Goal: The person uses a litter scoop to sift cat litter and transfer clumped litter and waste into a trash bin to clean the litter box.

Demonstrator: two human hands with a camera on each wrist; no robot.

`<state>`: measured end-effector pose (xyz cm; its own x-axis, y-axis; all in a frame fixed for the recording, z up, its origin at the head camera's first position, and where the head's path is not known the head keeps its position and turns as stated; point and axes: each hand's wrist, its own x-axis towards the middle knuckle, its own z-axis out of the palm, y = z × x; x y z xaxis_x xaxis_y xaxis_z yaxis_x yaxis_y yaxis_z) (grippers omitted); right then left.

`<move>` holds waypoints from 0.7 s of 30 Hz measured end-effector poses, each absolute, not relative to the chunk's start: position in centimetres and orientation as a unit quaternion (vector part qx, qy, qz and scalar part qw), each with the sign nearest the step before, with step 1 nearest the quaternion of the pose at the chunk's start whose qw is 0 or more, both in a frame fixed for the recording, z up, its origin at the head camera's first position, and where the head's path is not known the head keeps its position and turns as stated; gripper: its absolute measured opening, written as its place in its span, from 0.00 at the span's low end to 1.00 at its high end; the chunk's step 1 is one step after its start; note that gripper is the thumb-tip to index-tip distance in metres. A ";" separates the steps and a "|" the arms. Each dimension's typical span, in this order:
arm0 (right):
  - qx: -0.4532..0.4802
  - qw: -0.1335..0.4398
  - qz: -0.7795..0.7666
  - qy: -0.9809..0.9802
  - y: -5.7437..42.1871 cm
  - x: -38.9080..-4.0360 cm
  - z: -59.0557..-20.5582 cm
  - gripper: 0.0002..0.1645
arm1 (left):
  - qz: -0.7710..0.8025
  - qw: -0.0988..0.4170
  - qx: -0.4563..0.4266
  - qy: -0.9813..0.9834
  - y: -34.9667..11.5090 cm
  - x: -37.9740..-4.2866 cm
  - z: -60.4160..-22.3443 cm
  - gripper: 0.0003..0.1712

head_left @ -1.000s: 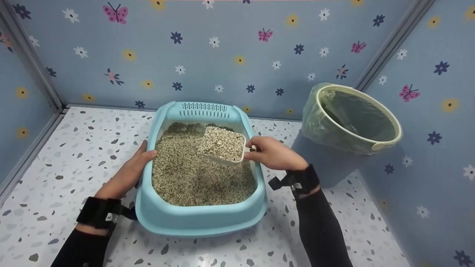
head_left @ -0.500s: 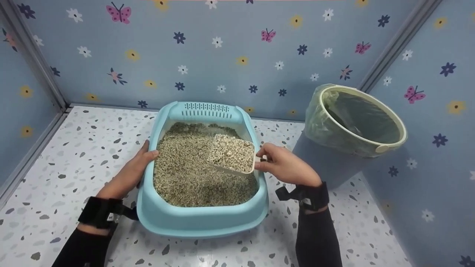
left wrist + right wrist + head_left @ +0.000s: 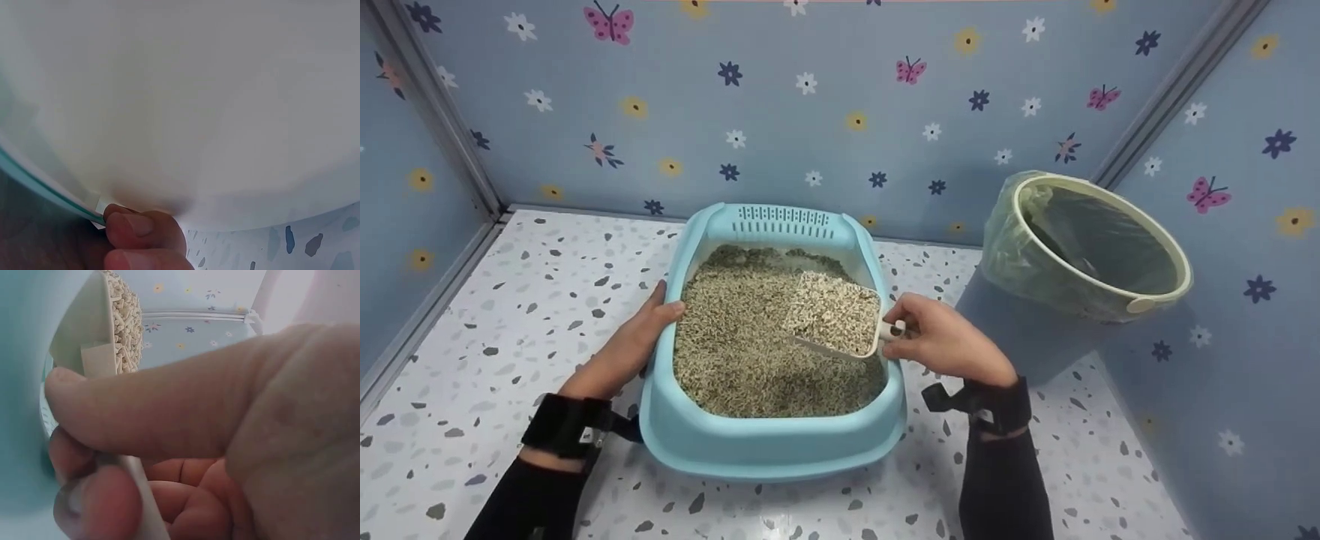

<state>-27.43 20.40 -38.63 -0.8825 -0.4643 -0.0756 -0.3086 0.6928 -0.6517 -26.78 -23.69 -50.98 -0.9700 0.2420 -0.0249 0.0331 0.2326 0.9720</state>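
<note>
A light-blue litter box (image 3: 772,450) filled with tan pellet litter (image 3: 742,330) stands on the floor. My left hand (image 3: 630,345) grips its left rim, thumb on top. In the left wrist view its curled fingers (image 3: 146,228) lie under the rim, beside the pale outer wall. My right hand (image 3: 952,341) pinches the handle of a whitish litter scoop (image 3: 878,326) over the box's right side. The scoop is heaped with paler pellets (image 3: 836,311). In the right wrist view, the thumb (image 3: 140,405) crosses the handle, with fingers curled below it.
A bin (image 3: 1020,330) with a cream rim ring and a translucent greenish liner bag (image 3: 1012,240) stands to the right of the box. Blue flowered panels (image 3: 810,112) close off the back and both sides. The speckled floor (image 3: 547,300) shows around the box.
My right hand has drawn the loaded scoop rightward and a little nearer to me, toward the box's right rim. The left hand keeps its hold on the left rim. The head view has shifted slightly.
</note>
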 end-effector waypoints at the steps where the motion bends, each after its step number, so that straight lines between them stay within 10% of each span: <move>1: -0.216 0.111 -0.328 0.913 20.4 -27.4 -38.6 0.18 | 0.612 0.084 0.088 0.782 -23.7 -26.8 -51.0 0.53; 21: -0.286 0.030 -0.294 0.912 20.2 -27.7 -39.4 0.07 | 0.605 0.094 0.069 0.788 -23.7 -26.8 -50.9 0.55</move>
